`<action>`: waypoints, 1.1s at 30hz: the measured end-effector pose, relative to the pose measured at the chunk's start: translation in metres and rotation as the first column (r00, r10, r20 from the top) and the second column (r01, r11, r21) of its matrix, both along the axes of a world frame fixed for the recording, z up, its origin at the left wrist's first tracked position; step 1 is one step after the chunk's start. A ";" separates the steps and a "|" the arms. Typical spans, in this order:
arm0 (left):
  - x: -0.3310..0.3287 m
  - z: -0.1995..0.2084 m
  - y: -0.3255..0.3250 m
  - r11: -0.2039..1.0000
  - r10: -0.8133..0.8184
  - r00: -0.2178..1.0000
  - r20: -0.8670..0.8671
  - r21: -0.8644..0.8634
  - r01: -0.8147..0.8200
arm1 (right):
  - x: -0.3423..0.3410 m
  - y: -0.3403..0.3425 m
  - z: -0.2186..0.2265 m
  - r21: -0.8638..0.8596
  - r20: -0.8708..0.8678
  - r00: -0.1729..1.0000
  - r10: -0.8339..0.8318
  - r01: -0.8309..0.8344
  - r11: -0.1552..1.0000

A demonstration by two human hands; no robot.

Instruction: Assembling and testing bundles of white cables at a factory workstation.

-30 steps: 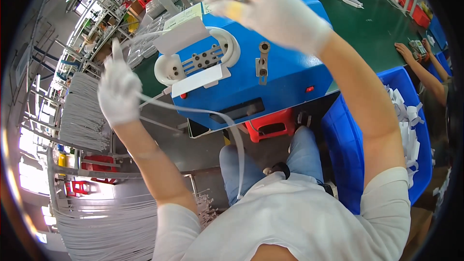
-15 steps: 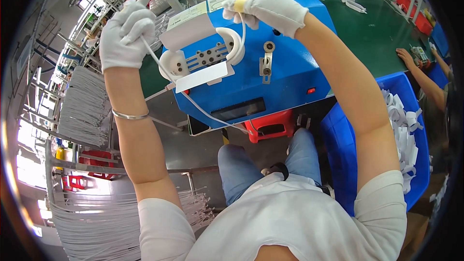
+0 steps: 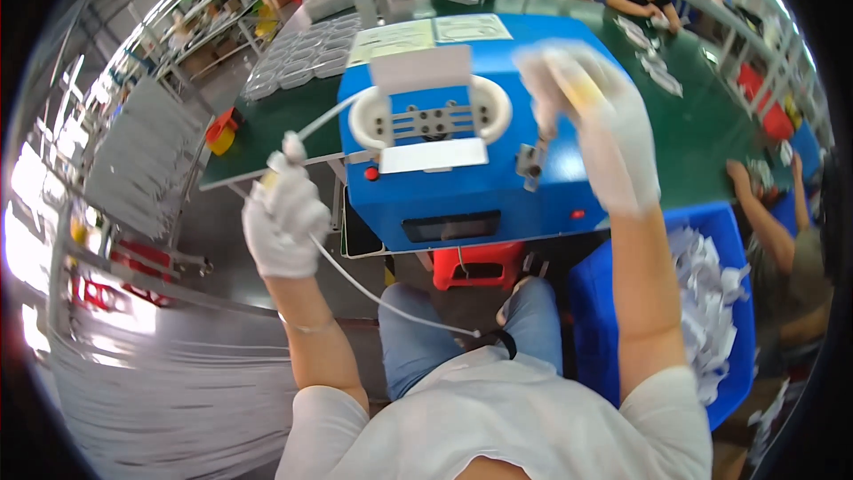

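A blue bench machine (image 3: 551,200) carries a winding head (image 3: 435,122) with two curved white end pieces and slotted metal plates between white flaps. White cable (image 3: 330,116) runs from the head's left end piece down to my left hand (image 3: 286,218). My left hand, in a white glove, is closed around that cable left of the machine. The cable's loose end (image 3: 391,307) trails from under this hand to my lap. My right hand (image 3: 593,124), gloved with yellow on a finger, is smeared by motion over the machine's right side. Beside it is a small metal bracket (image 3: 531,163).
Clear oval trays (image 3: 306,53) cover the green table (image 3: 693,142) at the back left. A blue bin (image 3: 733,373) of white strips stands at my right. Bundled cables (image 3: 151,391) hang on racks at my left. A red stool (image 3: 475,267) sits under the machine; co-workers sit across and right.
My left hand has come down and toward me, drawing the cable left of the machine. My right hand has let go of the cable and moved right. The winding head now sits level.
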State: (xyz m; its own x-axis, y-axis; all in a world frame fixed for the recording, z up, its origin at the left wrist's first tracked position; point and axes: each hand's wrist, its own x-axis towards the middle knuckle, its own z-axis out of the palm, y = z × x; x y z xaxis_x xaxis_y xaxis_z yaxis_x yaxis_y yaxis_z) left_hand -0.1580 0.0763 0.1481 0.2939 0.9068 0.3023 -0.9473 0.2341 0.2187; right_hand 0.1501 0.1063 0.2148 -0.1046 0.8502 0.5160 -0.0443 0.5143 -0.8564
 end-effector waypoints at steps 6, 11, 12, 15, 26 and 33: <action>0.050 -0.028 -0.027 0.994 0.109 0.992 -0.067 0.012 -0.109 | -0.004 -0.073 -0.079 -0.219 0.147 0.989 0.005 0.028 0.975; 0.074 -0.037 -0.035 0.993 0.099 0.983 -0.157 -0.045 -0.108 | -0.023 -0.083 -0.122 -0.472 0.250 0.910 0.330 -0.183 0.863; 0.085 -0.039 -0.034 0.993 0.111 0.970 -0.218 -0.026 -0.119 | -0.027 -0.086 -0.135 -0.428 0.212 0.894 0.395 -0.278 0.860; 0.119 -0.038 -0.026 0.982 0.189 0.888 -0.419 0.072 -0.175 | -0.023 -0.099 -0.172 -0.575 -0.120 0.841 0.527 -0.492 0.654; 0.039 0.073 -0.008 0.592 0.682 -0.120 -0.721 0.449 0.669 | 0.090 -0.015 0.000 -0.063 0.713 0.610 -0.347 0.549 0.834; 0.052 0.154 0.049 0.581 0.809 -0.387 -0.442 0.698 0.418 | 0.097 0.094 0.031 0.383 0.790 0.414 -0.452 0.242 0.891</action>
